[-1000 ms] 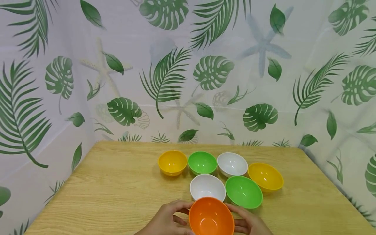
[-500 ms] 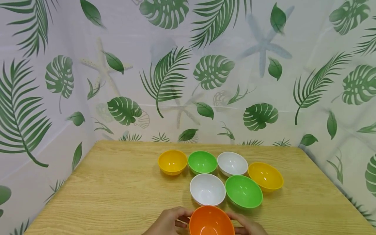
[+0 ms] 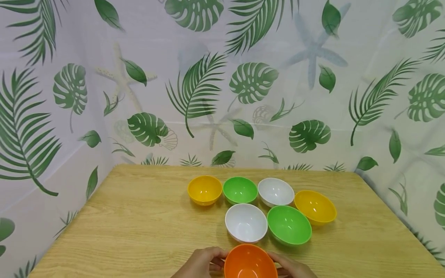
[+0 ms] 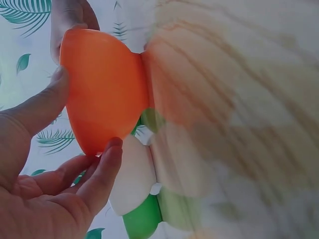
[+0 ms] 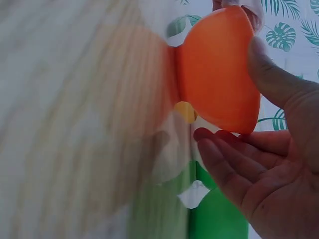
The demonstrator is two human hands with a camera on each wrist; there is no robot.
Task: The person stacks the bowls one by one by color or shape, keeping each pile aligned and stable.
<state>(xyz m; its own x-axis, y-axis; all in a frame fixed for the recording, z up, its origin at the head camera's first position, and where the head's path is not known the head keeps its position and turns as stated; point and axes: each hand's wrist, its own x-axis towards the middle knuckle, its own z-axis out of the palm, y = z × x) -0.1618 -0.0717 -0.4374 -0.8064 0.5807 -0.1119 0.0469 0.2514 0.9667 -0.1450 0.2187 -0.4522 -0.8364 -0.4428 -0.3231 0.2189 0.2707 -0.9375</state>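
Note:
At the front of the table, an orange bowl [image 3: 248,260] sits upright between my two hands, cut off by the lower edge of the head view. My left hand [image 3: 201,262] grips its left side, thumb and fingers spread along the rim and wall. On the opposite side, my right hand [image 3: 292,265] holds it likewise. Both wrist views show the bowl's base at the tabletop. Just behind it stands a white bowl [image 3: 246,223], and a green bowl [image 3: 289,225] lies to that one's right.
A back row has a yellow bowl [image 3: 204,190], a smaller green bowl [image 3: 240,190] and another white bowl [image 3: 276,192]. A second yellow bowl [image 3: 315,207] is at the right. Bare wooden table [image 3: 139,216] extends left. A leaf-patterned curtain [image 3: 215,77] surrounds the back and sides.
Both hands have brought the orange bowl slightly down and nearer to me, so the front white bowl is now uncovered. The other bowls have stayed put.

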